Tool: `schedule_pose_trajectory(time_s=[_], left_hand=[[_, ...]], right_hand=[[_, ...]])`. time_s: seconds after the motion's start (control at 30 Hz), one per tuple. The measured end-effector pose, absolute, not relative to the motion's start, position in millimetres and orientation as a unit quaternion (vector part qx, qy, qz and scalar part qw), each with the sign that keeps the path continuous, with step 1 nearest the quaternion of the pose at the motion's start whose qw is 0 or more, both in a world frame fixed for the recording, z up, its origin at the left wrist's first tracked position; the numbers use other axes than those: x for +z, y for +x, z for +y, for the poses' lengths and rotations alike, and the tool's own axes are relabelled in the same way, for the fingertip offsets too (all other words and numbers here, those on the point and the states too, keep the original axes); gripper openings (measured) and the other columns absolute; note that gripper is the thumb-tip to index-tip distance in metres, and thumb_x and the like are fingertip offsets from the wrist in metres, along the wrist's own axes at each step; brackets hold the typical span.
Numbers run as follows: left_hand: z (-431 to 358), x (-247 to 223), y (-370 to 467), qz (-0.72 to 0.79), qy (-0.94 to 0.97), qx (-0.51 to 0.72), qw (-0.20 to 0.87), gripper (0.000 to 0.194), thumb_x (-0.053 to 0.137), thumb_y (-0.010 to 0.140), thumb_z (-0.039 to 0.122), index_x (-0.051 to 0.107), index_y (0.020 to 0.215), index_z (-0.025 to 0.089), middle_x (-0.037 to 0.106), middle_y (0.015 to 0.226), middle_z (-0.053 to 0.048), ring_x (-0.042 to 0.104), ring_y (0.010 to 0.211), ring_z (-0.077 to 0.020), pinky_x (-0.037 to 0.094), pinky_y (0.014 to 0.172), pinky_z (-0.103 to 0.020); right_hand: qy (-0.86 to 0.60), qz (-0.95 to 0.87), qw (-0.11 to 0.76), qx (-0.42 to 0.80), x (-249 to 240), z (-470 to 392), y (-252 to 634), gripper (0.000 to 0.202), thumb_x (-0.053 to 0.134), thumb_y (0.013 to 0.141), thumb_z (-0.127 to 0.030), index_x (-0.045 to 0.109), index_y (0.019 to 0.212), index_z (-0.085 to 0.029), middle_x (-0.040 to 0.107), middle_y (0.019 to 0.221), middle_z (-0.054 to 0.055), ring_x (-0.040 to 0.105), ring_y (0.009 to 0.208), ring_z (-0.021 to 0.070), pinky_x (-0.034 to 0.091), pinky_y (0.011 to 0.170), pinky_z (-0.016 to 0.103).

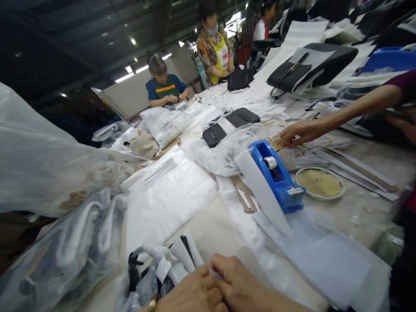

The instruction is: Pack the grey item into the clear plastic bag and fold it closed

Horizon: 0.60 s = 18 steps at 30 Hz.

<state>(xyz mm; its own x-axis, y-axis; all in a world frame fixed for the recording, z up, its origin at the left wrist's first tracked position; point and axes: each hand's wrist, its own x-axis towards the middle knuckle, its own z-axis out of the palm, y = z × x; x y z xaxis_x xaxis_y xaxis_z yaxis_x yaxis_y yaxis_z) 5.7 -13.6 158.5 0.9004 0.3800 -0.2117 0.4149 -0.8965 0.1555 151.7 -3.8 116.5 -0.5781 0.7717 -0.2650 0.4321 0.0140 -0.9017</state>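
what can't be made out

both own hands sit at the bottom edge: left hand (191, 292) and right hand (242, 286) are cut off at the wrist, palms and lower fingers out of frame. they pinch a white strip (214, 273) between them; most of it is covered by the fingers, so the exact grip is unclear. a wrapped bundle (162, 266) beside the left hand is partly hidden under plastic, contents not readable. co-worker's arm (357, 106) runs off the right edge; what its hand (299, 132) touches is too small to tell. print on the white bag (162, 173) is blurred. worktop (357, 212) mostly buried.
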Motion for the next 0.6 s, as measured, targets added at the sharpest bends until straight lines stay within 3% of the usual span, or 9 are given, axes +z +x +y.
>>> schedule_pose_trajectory(time_s=[0.13,0.23,0.33,0.4,0.5,0.6], left_hand=[[-17,161,12,0.285,0.943,-0.137,0.101,0.014,0.052,0.08,0.012,0.055,0.068,0.018,0.064,0.074,0.001,0.055,0.069,-0.0127,0.038,0.073,-0.027],[-16,169,12,0.318,0.922,-0.177,0.133,0.011,0.048,0.076,0.01,0.056,0.075,0.017,0.064,0.081,-0.003,0.056,0.076,-0.0158,0.041,0.079,-0.03],[-11,182,10,0.311,0.906,-0.199,0.208,0.011,0.053,0.067,0.02,0.055,0.077,0.016,0.061,0.081,-0.002,0.056,0.08,-0.0177,0.041,0.086,-0.035],[-7,191,8,0.313,0.891,-0.208,0.252,0.019,0.053,0.062,0.024,0.054,0.078,0.015,0.059,0.082,-0.001,0.055,0.083,-0.0183,0.038,0.09,-0.039],[-5,200,8,0.324,0.88,-0.213,0.273,0.023,0.053,0.058,0.023,0.054,0.08,0.016,0.058,0.084,0.0,0.055,0.086,-0.019,0.036,0.093,-0.04],[-7,201,6,0.332,0.879,-0.215,0.266,0.029,0.056,0.053,0.019,0.053,0.082,0.017,0.059,0.086,-0.001,0.054,0.088,-0.0202,0.036,0.093,-0.038]], right_hand=[[-0.373,-0.764,0.093,0.518,117,4,146,0.015,0.041,0.08,-0.017,0.056,0.081,-0.013,0.061,0.076,0.004,0.051,0.064,0.013,0.033,0.054,0.021],[-0.322,-0.793,0.036,0.515,125,11,162,0.024,0.042,0.081,-0.02,0.059,0.093,-0.009,0.064,0.087,0.012,0.057,0.072,0.0185,0.038,0.061,0.026],[-0.3,-0.809,-0.019,0.506,132,16,184,0.033,0.042,0.083,-0.031,0.058,0.101,-0.008,0.062,0.096,0.017,0.058,0.08,0.0232,0.04,0.065,0.03],[-0.303,-0.79,-0.019,0.533,132,17,195,0.034,0.051,0.08,-0.035,0.056,0.103,-0.01,0.061,0.094,0.011,0.056,0.079,0.0207,0.039,0.064,0.028],[-0.339,-0.733,0.008,0.589,126,14,197,0.023,0.066,0.07,-0.031,0.056,0.084,-0.015,0.053,0.073,-0.003,0.048,0.066,0.0115,0.032,0.053,0.02],[-0.363,-0.693,0.025,0.623,121,13,184,0.02,0.069,0.064,-0.02,0.051,0.068,-0.016,0.041,0.06,-0.009,0.039,0.057,0.0069,0.026,0.048,0.018]])
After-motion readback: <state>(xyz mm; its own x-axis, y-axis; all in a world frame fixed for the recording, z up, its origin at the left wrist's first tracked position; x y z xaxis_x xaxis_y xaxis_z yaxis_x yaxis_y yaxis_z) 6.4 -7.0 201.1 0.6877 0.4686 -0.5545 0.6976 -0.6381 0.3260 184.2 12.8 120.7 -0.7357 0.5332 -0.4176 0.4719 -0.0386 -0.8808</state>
